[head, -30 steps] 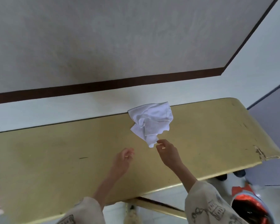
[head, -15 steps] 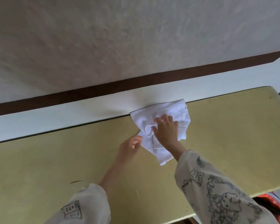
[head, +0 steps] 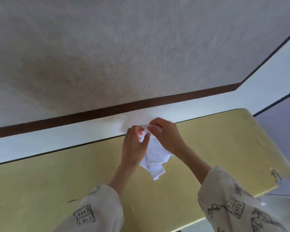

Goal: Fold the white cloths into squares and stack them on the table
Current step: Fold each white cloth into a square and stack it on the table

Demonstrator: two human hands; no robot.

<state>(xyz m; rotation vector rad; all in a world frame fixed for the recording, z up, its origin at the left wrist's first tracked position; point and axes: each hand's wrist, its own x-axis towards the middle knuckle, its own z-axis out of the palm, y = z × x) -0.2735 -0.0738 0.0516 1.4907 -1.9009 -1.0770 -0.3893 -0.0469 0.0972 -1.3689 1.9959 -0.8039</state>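
A crumpled white cloth (head: 155, 158) hangs between both hands above the yellow table (head: 57, 173), near its far edge. My left hand (head: 134, 146) pinches the cloth's upper part with thumb and fingers. My right hand (head: 166, 134) grips the top edge of the cloth right beside it, fingers curled over the fabric. The lower end of the cloth dangles down toward the tabletop. The cloth's upper part is mostly hidden behind the hands.
The table stands against a white wall ledge (head: 40, 139) with a dark brown band (head: 74, 116) above it. The table's right front corner (head: 274, 174) is chipped. Bare yellow tabletop stretches left and right of the hands.
Both hands reached the crumpled cloth lying at the table's far edge, took hold of it and lifted it off the tabletop. The camera view shifted as well.
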